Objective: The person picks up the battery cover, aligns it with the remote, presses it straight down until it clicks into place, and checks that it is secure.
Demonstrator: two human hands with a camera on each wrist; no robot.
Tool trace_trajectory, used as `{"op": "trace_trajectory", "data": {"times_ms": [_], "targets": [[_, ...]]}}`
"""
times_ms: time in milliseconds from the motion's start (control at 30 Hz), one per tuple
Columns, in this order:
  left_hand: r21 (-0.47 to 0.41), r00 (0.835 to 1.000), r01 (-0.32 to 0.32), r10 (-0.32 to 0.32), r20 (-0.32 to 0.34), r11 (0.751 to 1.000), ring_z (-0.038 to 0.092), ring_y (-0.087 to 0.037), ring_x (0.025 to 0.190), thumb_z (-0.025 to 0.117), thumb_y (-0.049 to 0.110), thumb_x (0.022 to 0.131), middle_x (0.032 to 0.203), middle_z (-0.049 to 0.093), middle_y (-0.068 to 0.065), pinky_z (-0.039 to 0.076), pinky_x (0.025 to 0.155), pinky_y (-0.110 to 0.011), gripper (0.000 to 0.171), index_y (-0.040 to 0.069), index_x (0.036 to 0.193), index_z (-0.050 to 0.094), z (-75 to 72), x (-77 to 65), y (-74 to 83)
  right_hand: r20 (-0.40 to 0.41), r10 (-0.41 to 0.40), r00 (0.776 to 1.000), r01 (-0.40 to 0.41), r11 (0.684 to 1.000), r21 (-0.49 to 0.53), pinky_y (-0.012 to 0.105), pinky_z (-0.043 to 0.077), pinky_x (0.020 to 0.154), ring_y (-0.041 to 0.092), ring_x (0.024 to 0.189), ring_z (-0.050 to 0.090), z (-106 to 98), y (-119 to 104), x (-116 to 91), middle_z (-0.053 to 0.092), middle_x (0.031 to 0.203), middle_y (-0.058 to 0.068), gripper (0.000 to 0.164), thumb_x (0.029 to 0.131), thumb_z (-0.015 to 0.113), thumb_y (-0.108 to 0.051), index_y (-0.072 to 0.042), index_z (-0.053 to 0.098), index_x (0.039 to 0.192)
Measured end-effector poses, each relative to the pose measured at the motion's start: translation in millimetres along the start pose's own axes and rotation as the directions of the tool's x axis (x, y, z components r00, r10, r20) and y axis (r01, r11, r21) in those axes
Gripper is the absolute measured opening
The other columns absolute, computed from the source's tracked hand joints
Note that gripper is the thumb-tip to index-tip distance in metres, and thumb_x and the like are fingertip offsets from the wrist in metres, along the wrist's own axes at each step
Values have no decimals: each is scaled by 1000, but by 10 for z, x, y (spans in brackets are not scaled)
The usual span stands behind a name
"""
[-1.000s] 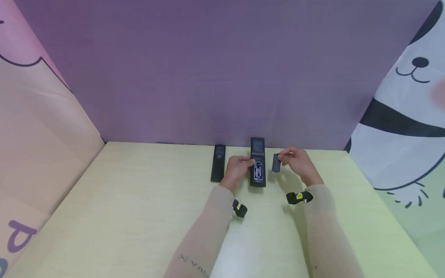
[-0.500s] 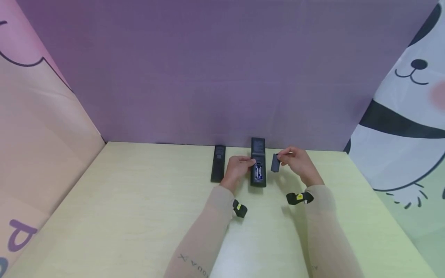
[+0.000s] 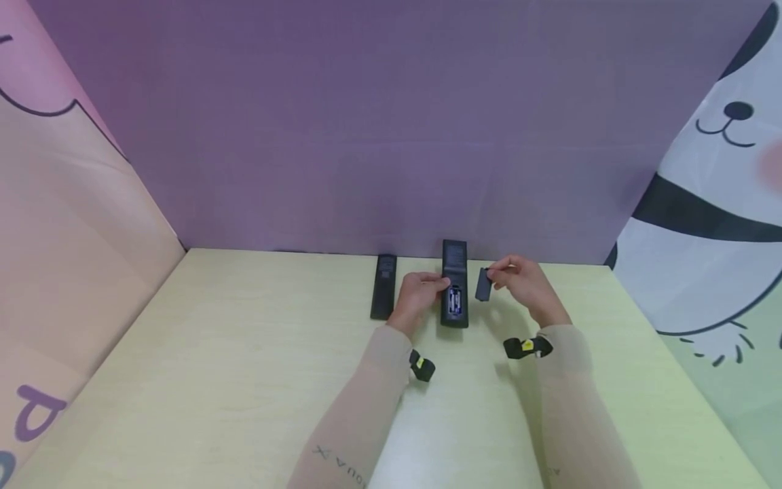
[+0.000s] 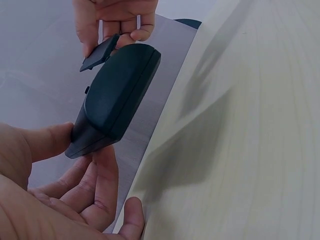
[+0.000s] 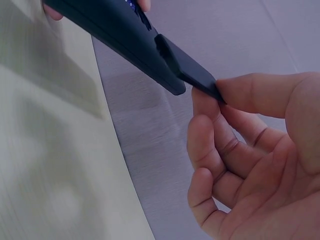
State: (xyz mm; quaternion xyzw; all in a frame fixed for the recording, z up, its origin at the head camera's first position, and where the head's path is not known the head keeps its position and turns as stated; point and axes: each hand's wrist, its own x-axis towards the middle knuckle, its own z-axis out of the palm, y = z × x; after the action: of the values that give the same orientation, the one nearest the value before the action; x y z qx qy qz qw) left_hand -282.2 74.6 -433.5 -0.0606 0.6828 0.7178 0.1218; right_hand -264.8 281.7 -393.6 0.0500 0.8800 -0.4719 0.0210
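Note:
In the head view my left hand (image 3: pixel 417 299) grips a black remote control (image 3: pixel 455 261) by its left edge, thumb on top. The remote's back faces up, and batteries (image 3: pixel 455 301) show in its uncovered compartment. Just to its right, my right hand (image 3: pixel 524 285) pinches a small dark battery cover (image 3: pixel 483 285) by one end between thumb and fingers. The left wrist view shows the remote (image 4: pixel 122 92) raised off the table, its shadow falling on the wood. From the right wrist, the cover (image 5: pixel 192 67) overlaps the remote's side.
A second black remote control (image 3: pixel 383 288) lies on the pale wooden table (image 3: pixel 275 353), left of my left hand. A purple panel (image 3: pixel 391 136) rises behind the table's back edge. Printed panels stand at the left and right, the right one with a panda (image 3: pixel 702 272).
The battery cover has shifted slightly left, nearer the remote. The held remote has moved a little up and to the right in the head view; both grips stay the same.

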Motion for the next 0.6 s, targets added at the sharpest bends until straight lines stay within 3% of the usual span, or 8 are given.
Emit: {"op": "trace_trajectory", "data": {"times_ms": [267,600], "targets": [[-13,1000,-1,1,-1,1000,67,-16,85,74,10,93,111,75,-15,53,91,-33,27,-1,117,73,11,1,0,4,-1,1000,0,1000,9,49,41,103,35,102,64,-3,-31,-13,67,122,15,19,103,60,-19,-3,62,114],[-16,1000,-9,9,10,1000,71,-18,89,73,11,94,111,76,-16,53,98,-38,28,0,120,72,7,-17,13,11,-28,1000,28,1000,10,46,41,100,22,90,65,1,-30,-22,71,108,6,19,103,60,-19,-2,62,112]]}}
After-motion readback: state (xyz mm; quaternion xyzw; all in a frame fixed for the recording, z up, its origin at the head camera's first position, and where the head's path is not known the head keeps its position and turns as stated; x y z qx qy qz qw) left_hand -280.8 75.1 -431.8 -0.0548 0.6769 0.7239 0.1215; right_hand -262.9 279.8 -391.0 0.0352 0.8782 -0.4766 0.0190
